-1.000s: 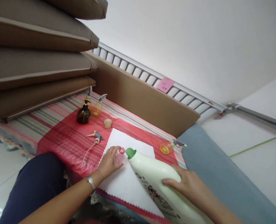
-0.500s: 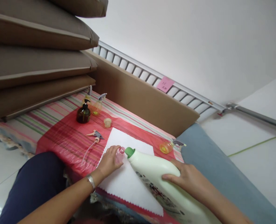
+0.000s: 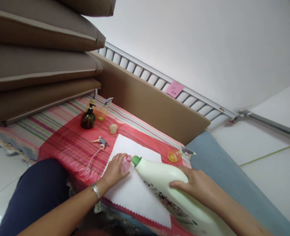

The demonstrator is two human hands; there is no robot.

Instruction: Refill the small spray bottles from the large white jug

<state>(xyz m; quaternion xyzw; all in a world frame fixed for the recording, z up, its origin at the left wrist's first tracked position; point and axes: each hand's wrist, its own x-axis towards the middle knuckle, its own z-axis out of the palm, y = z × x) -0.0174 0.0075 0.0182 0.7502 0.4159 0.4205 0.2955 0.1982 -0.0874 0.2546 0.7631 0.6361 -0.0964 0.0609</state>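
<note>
My left hand (image 3: pixel 116 168) is closed round a small clear pink bottle (image 3: pixel 126 163) whose threaded neck is uncapped. My right hand (image 3: pixel 194 182) grips a large pale green jug (image 3: pixel 163 173), tilted so its green spout (image 3: pixel 135 160) points at the pink bottle's mouth. Spout and mouth are very close; whether they touch I cannot tell, and no flowing liquid shows. Beneath both lies a white cloth with zigzag edges (image 3: pixel 132 200). Left of it, a spray trigger head (image 3: pixel 101 142) with a long tube rests on red plastic sheeting (image 3: pixel 71 147).
A dark pump bottle (image 3: pixel 87 120) and two clear spray bottles stand at the back left, near a pale cap (image 3: pixel 113 128). A yellowish spray bottle (image 3: pixel 174 156) lies on its side at right. Stacked cushions (image 3: pixel 44 62) rise at left; a brown board (image 3: pixel 150 98) stands behind.
Almost nothing has moved. The jug and the pink bottle keep the same position against each other, while the camera view has shifted slightly.
</note>
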